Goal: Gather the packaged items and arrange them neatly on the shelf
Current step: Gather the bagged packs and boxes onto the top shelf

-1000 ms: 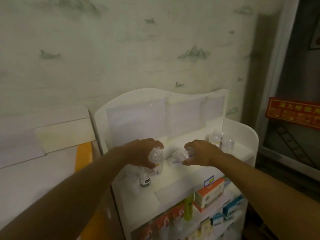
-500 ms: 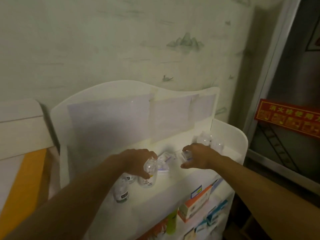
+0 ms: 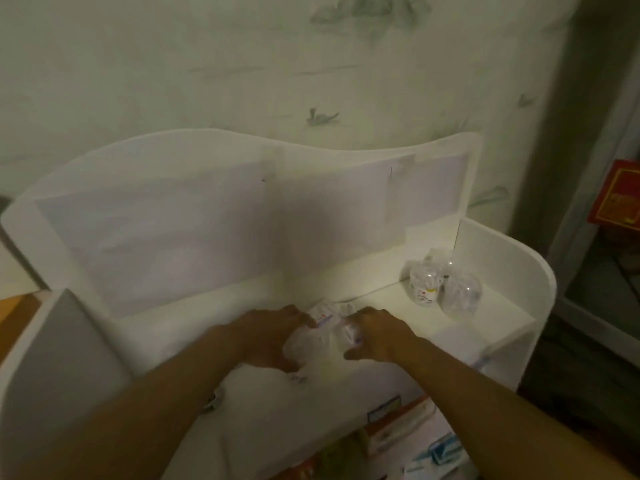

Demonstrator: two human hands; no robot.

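head view: i see my left hand (image 3: pixel 273 336) on the white shelf (image 3: pixel 498 313), its fingers curled round a clear plastic packet (image 3: pixel 304 342) that lies on the top tier near the middle; my right hand (image 3: pixel 375 336) sits just beside it, fingers bent over a second clear packet (image 3: pixel 348 332) with red and blue print, thumb stretched out below; the two packets touch each other between my hands (the picture is dim and smeared, so their exact shape is hard to tell); further right, in the back corner of the same tier, a cluster of clear packaged bottles (image 3: pixel 443 284) stands upright, close together and well apart from my hands; below the top tier, at the lower right, i make out coloured boxes (image 3: pixel 412 431) on a lower tier; the pale patterned wall (image 3: pixel 242 71) rises behind the shelf.
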